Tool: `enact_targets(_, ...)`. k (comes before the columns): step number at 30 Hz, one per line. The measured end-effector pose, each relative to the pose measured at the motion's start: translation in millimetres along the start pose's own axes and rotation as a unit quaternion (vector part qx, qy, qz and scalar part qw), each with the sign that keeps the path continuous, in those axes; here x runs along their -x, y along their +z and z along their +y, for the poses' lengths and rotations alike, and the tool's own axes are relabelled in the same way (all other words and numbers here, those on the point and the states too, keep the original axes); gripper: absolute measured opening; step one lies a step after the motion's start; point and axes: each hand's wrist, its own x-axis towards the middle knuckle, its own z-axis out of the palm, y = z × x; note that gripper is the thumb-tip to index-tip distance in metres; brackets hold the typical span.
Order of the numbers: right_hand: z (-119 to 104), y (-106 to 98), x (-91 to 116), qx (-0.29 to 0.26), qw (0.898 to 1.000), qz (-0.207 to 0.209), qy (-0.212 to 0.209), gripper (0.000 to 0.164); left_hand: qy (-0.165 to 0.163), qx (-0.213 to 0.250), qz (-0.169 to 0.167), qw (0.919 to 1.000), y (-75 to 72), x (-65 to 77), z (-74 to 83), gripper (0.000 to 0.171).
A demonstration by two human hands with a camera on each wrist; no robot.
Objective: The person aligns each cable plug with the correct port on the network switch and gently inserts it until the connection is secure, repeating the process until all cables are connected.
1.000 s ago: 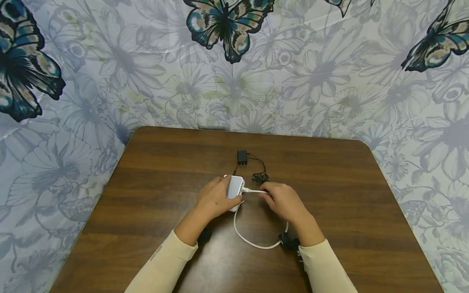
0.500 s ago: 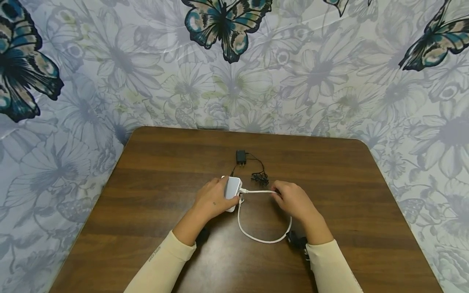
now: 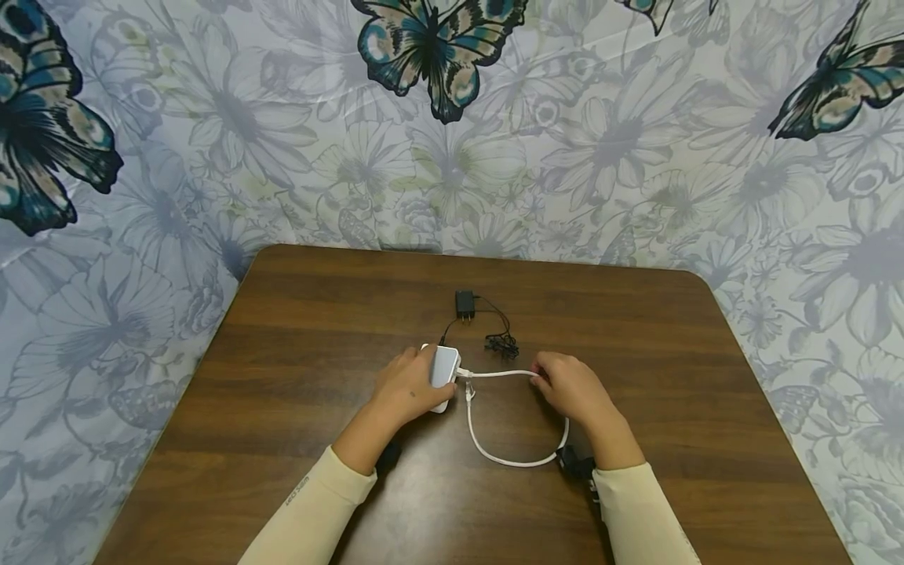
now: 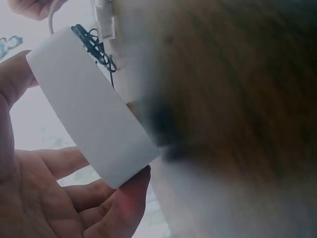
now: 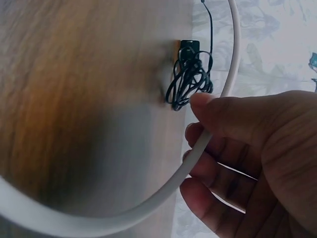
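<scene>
My left hand (image 3: 408, 390) grips a small white box (image 3: 444, 369) with a grey top, thumb on its near right side. In the left wrist view its plain white side (image 4: 94, 109) faces the camera, fingertips at its edges. A white network cable (image 3: 504, 373) runs from the box's right side to my right hand (image 3: 574, 390), which pinches it between thumb and fingers. From there the cable (image 5: 171, 186) curves round below, back toward the box. Its other end, a clear plug (image 3: 469, 391), lies loose just right of the box.
Behind the box lies a black power adapter (image 3: 464, 304) with its prongs showing. Its thin black cord (image 3: 502, 344) is bundled beside it, and a lead reaches the box's back. The wooden table (image 3: 297, 314) ends at a butterfly-patterned cloth (image 3: 452, 180).
My right hand has moved to the right along the cable. The box and left hand have shifted slightly left and nearer, and the loose plug now stands apart from the box.
</scene>
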Motion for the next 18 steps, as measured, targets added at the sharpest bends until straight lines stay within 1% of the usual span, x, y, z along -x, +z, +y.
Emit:
enact_targets(7, 6, 5, 1, -0.004, 1.000, 0.007, -0.003, 0.014, -0.003, -0.004, 0.003, 1.0000, 5.9, -1.1, -2.2, 0.086)
enact_targets(13, 10, 11, 1, -0.007, 1.000, 0.003, -0.005, 0.013, -0.002, 0.003, 0.009, 0.9999, 7.0, -1.4, -2.1, 0.092)
enact_targets(18, 12, 14, 1, -0.012, 1.000, 0.007, -0.008, 0.013, -0.007, 0.003, 0.006, 1.0000, 6.9, -2.7, -1.5, 0.096)
